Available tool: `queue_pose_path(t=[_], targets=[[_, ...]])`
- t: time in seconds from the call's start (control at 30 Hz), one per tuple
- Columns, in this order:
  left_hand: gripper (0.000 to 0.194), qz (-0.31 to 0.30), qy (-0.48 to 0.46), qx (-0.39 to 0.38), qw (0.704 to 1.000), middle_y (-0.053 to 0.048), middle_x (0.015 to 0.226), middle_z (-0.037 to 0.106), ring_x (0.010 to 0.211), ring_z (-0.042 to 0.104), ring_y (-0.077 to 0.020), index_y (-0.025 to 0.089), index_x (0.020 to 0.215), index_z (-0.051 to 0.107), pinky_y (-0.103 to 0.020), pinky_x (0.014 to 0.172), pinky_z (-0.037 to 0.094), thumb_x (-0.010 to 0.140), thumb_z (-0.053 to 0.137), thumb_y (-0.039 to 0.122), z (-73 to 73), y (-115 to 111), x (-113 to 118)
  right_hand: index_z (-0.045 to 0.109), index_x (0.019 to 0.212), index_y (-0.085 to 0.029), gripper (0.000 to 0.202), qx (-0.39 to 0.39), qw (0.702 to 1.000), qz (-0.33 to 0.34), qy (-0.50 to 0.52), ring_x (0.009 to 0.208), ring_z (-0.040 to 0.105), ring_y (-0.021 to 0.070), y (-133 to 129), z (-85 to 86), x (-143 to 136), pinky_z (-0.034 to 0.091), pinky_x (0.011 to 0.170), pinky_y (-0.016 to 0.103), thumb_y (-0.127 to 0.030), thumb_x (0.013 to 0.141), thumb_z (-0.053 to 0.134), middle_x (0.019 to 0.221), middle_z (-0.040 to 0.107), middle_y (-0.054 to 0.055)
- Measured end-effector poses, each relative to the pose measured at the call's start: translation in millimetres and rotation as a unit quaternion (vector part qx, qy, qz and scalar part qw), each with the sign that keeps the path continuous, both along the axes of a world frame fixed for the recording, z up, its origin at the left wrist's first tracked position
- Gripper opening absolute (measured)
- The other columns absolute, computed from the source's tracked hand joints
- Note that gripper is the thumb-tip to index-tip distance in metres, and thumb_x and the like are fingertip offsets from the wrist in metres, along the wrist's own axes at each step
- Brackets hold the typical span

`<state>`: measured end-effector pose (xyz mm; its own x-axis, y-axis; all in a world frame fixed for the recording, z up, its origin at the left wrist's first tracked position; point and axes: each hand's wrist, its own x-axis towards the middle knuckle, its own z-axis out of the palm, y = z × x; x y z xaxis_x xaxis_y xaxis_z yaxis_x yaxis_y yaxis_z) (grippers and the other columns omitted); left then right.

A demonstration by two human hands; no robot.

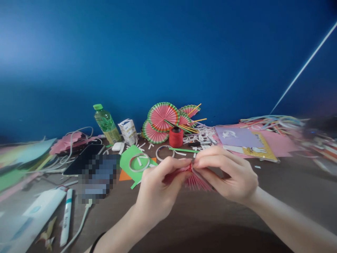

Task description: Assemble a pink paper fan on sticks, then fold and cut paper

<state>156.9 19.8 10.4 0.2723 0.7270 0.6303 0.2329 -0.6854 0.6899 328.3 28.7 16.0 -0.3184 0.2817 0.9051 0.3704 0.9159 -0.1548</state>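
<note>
Head view: both your hands meet above the table (200, 218), in front of the paper fans.
Workpiece: pleated pink paper (197, 181), between your hands, drawn in at a red band (190, 167); its folds spread toward you.
Left hand (158, 186): thumb and forefinger closed on the paper beside the band.
Right hand (229, 172): thumb and fingertips brought together on the paper at the opposite side; whether they also grip thread, you cannot tell.
Completed state: pleats formed and, by appearance, gathered at the middle; round fans (163, 117) stand opened behind the red thread spool (176, 137).
Outstanding state: the held piece shows no full disc; whether the band is knotted cannot be told.
Bottle (106, 124): green cap fitted, tilted; fill level unclear.
Carton (128, 132): beside the bottle; contents hidden.
Tape roll (131, 167): lies on the green sheet (127, 153), white paper strips within its ring.
</note>
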Motion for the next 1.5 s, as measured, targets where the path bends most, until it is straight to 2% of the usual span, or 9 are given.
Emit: queue_pose_path(t=[0.17, 0.33, 0.8, 1.23, 1.5], targets=[[0.015, 0.002, 0.005, 0.002, 1.0, 0.005, 0.079, 0.07, 0.066, 0.064, -0.0047, 0.021, 0.088, 0.062, -0.008, 0.061, 0.048, 0.077, 0.06, 0.01, 0.6, 0.1, -0.4, 0.058, 0.086, -0.018, 0.015, -0.006, 1.0, -0.009, -0.013, 0.072, 0.061, 0.0127, -0.2, 2.2, 0.5, 0.053, 0.063, 0.024, -0.005, 0.08, 0.053, 0.077, 0.064, 0.004], [0.016, -0.001, 0.003, -0.012, 1.0, 0.006, 0.081, 0.07, 0.069, 0.064, -0.0049, 0.022, 0.089, 0.062, -0.008, 0.061, 0.048, 0.078, 0.06, 0.011, -1.1, 1.5, -0.2, 0.058, 0.085, -0.016, 0.015, -0.008, 1.0, -0.002, -0.022, 0.073, 0.061, 0.0122, -1.2, 3.5, 1.8, 0.052, 0.065, 0.023, -0.004, 0.08, 0.053, 0.077, 0.063, 0.005], [0.01, -0.027, -0.061, -0.086, 0.994, 0.005, 0.075, 0.068, 0.066, 0.064, -0.0062, 0.021, 0.085, 0.064, -0.009, 0.058, 0.048, 0.077, 0.062, 0.014, -0.1, 2.6, 0.6, 0.058, 0.084, -0.016, 0.013, -0.032, 0.999, 0.01, -0.034, 0.074, 0.06, 0.0122, -0.4, 2.8, 6.6, 0.051, 0.067, 0.023, -0.004, 0.078, 0.056, 0.079, 0.063, 0.004], [0.016, -0.007, -0.011, -0.017, 1.0, 0.004, 0.08, 0.071, 0.069, 0.065, -0.0072, 0.021, 0.085, 0.064, -0.01, 0.061, 0.05, 0.074, 0.063, 0.009, 1.7, 3.2, -0.6, 0.059, 0.085, -0.017, 0.011, -0.032, 0.999, 0.018, -0.022, 0.073, 0.062, 0.0123, 1.0, 5.6, 5.3, 0.052, 0.065, 0.024, -0.008, 0.081, 0.055, 0.077, 0.064, 0.004], [0.012, 0.003, 0.009, -0.027, 1.0, 0.0, 0.081, 0.072, 0.07, 0.066, -0.0121, 0.021, 0.083, 0.065, -0.017, 0.06, 0.052, 0.075, 0.062, 0.013, 1.7, 2.6, -0.6, 0.059, 0.084, -0.018, 0.012, -0.026, 0.999, 0.014, -0.04, 0.072, 0.062, 0.0124, 0.5, 6.4, 6.3, 0.052, 0.065, 0.023, -0.007, 0.08, 0.055, 0.077, 0.065, 0.004]])
